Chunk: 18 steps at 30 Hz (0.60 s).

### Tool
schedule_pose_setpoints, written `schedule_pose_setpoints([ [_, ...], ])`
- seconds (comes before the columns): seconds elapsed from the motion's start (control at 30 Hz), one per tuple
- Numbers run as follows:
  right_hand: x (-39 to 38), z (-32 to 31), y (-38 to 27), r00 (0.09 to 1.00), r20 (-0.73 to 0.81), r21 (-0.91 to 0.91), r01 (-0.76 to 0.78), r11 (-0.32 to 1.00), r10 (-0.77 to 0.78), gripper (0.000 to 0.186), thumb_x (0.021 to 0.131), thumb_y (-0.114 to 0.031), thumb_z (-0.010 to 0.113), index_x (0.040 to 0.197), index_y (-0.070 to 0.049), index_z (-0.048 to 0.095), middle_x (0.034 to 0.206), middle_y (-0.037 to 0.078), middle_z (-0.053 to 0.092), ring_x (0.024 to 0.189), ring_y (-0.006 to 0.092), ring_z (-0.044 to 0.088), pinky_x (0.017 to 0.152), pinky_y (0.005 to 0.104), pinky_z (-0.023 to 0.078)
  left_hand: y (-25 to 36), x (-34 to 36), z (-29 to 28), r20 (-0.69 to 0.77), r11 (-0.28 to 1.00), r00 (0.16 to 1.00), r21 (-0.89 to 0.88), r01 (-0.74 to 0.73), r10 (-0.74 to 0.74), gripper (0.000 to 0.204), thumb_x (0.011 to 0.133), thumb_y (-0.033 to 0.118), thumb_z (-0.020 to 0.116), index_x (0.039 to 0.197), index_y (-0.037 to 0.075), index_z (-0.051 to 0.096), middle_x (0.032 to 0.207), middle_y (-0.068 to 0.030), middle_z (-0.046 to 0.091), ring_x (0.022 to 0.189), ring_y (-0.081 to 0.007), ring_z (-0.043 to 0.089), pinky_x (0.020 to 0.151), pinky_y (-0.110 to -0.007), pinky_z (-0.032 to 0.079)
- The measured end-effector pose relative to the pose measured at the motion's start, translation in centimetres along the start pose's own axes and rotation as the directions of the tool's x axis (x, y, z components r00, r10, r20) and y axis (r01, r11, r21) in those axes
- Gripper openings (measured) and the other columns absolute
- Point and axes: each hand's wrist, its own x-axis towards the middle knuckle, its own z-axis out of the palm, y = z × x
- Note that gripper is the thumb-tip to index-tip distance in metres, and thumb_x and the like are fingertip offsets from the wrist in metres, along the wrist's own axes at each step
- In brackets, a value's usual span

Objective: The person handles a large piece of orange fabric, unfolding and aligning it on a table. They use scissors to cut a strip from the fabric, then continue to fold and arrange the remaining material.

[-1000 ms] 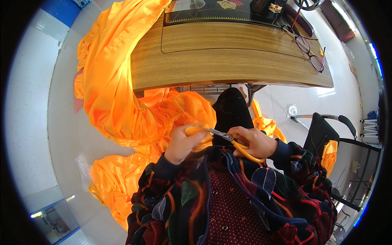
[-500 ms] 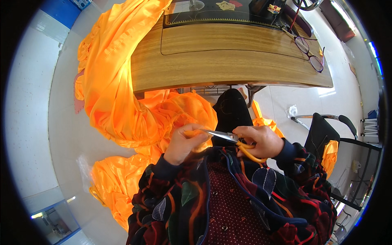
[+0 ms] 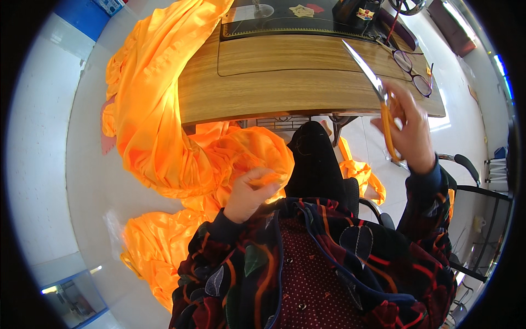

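Bright orange satin-like fabric (image 3: 150, 104) hangs over the left end of the wooden table and drops into a bunched heap by my lap. My left hand (image 3: 247, 196) is closed on a fold of that fabric, close to my body. Out to the right, over the table's front edge, my right hand (image 3: 410, 123) holds a pair of scissors (image 3: 379, 88) with orange handles. The scissors' silver blades look closed and point up and to the left, apart from the fabric.
The wooden table (image 3: 263, 90) carries a black sewing machine bed (image 3: 290, 24), and eyeglasses (image 3: 412, 70) lie at its right. More orange fabric (image 3: 159, 247) lies on the floor at left, with another piece (image 3: 364, 172) beyond my knee. A black chair armrest (image 3: 466, 169) is at right.
My right hand has swung the scissors away from the fabric at my left fingers, up and right toward the table's right part. My left hand has stayed at the fabric.
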Motion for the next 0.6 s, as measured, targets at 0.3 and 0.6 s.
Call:
schedule_pose_setpoints([
  [0.3, 4.5, 0.0, 4.7, 0.992, 0.041, -0.262, -0.107, 0.959, 0.121, 0.049, 0.082, -0.019, 0.065, 0.128, -0.004, 0.052, 0.1, 0.02, 0.062, 0.089, 0.0292, 0.063, 0.08, 0.0392, 0.049, -0.7, 0.1, 0.6, 0.075, 0.851, 0.939, 0.403, -0.337, 0.337, 0.027, 0.081, 0.001, 0.064, 0.107, -0.001, 0.062, 0.094, -0.0099, 0.058, 0.091, -0.0223, 0.058, 0.081, -0.029, 0.046],
  [0.6, -2.0, 6.8, -2.9, 0.949, 0.054, 0.104, 0.304, 0.947, -0.311, 0.04, 0.069, -0.004, 0.072, 0.107, -0.004, 0.063, 0.1, 0.014, 0.064, 0.093, 0.0313, 0.061, 0.082, 0.0408, 0.05, -1.5, 0.2, 1.0, 0.075, 0.876, 0.968, 0.413, -0.25, 0.241, 0.032, 0.082, -0.001, 0.061, 0.114, -0.002, 0.058, 0.102, -0.0103, 0.057, 0.091, -0.0203, 0.058, 0.079, -0.029, 0.047],
])
